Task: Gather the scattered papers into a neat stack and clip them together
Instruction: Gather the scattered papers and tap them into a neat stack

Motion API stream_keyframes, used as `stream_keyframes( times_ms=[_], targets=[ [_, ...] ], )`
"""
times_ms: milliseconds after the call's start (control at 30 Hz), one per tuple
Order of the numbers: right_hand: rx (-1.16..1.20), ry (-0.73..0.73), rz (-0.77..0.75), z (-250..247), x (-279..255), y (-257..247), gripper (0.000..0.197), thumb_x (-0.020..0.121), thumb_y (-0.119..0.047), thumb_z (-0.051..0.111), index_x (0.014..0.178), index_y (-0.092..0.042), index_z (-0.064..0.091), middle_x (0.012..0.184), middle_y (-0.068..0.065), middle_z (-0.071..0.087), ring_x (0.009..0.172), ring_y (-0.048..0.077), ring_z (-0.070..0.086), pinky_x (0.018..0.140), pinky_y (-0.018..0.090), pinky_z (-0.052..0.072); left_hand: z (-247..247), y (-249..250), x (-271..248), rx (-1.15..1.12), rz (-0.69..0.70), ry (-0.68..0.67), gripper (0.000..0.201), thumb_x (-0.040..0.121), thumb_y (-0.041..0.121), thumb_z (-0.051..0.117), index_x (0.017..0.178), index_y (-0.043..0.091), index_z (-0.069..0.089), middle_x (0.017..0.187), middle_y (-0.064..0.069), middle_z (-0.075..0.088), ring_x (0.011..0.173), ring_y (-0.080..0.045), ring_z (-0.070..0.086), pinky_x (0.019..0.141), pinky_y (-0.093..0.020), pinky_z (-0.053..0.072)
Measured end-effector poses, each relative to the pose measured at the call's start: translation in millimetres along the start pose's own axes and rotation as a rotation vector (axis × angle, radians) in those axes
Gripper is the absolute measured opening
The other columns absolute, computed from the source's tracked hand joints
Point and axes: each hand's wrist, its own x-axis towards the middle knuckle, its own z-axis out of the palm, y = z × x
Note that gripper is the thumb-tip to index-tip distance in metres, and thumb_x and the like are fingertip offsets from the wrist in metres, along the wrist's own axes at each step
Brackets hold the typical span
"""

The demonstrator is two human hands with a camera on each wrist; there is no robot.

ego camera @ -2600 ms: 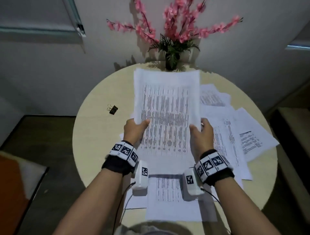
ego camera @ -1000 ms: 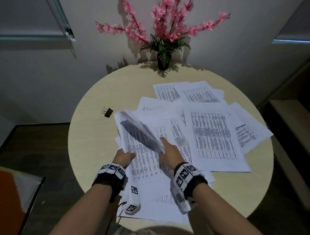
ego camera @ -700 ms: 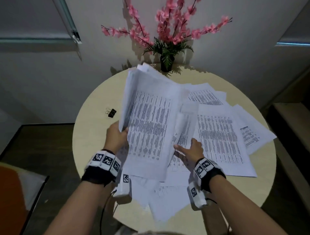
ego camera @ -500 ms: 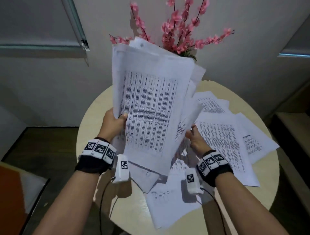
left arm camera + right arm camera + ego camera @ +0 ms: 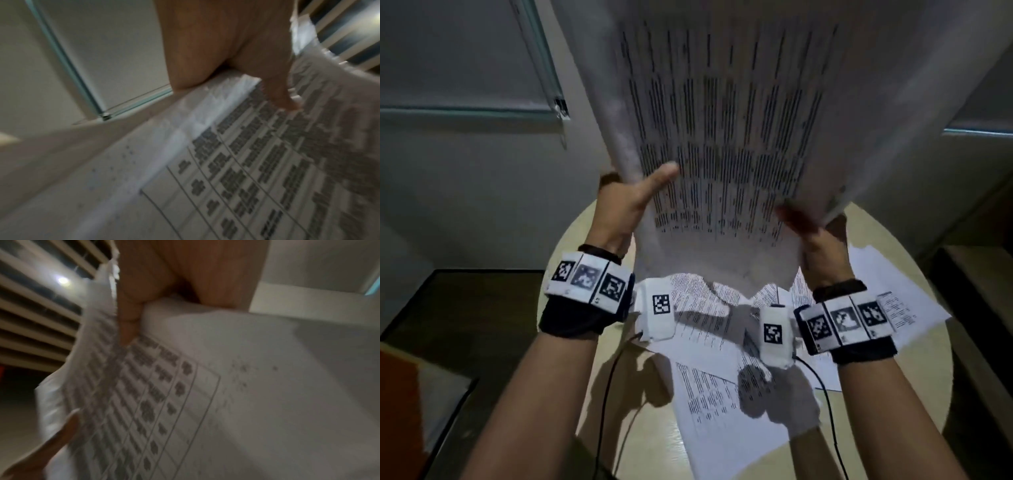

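Note:
A thick sheaf of printed papers (image 5: 722, 113) is raised high in front of my face, printed side toward me. My left hand (image 5: 630, 202) grips its left edge, thumb on the front. My right hand (image 5: 815, 233) grips the lower right edge. In the left wrist view the left hand's thumb (image 5: 281, 91) presses on the printed papers (image 5: 267, 162). The right wrist view shows the right hand's fingers (image 5: 129, 318) clamped over the paper's edge (image 5: 205, 386). More loose printed sheets (image 5: 726, 377) lie on the round table (image 5: 640, 428) below. The binder clip is hidden.
The round beige table's edge curves at right (image 5: 945, 359). A window blind (image 5: 465, 54) hangs at upper left. Dark floor (image 5: 448, 308) lies left of the table. Wrist-camera cables (image 5: 613, 383) trail from both wrists over the table.
Both hands have lifted the sheaf from the table up toward my face. It now covers the flowers and the binder clip. The right hand has taken hold of the sheaf's right edge.

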Motion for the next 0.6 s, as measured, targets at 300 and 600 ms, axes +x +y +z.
stream_keyframes(
  times_ms=[300,600],
  targets=[
    [-0.287,-0.011,0.382,-19.1,-25.0,71.1,0.052,0.072,-0.01,0.074,0.119,-0.005,0.053,0.11,0.008,0.068,0.096,0.019,0.064,0.097,0.042,0.05,-1.4,-86.1,-22.8,0.112,-0.381,-0.245,0.042,0.072,0.001,0.072,0.113,0.002,0.063,0.072,0.015,0.074,0.068,0.008,0.068,0.091,-0.03,0.054],
    [-0.291,0.012,0.307,-31.8,-8.8,47.1,0.045,0.073,-0.016,0.074,0.111,-0.003,0.054,0.11,0.013,0.062,0.106,0.031,0.06,0.101,0.052,0.044,-8.4,-77.0,9.7,0.244,-0.292,-0.365,0.065,0.049,0.059,0.08,0.107,0.034,0.065,0.124,-0.004,0.063,0.122,-0.023,0.055,0.107,-0.05,0.039]
  ],
)
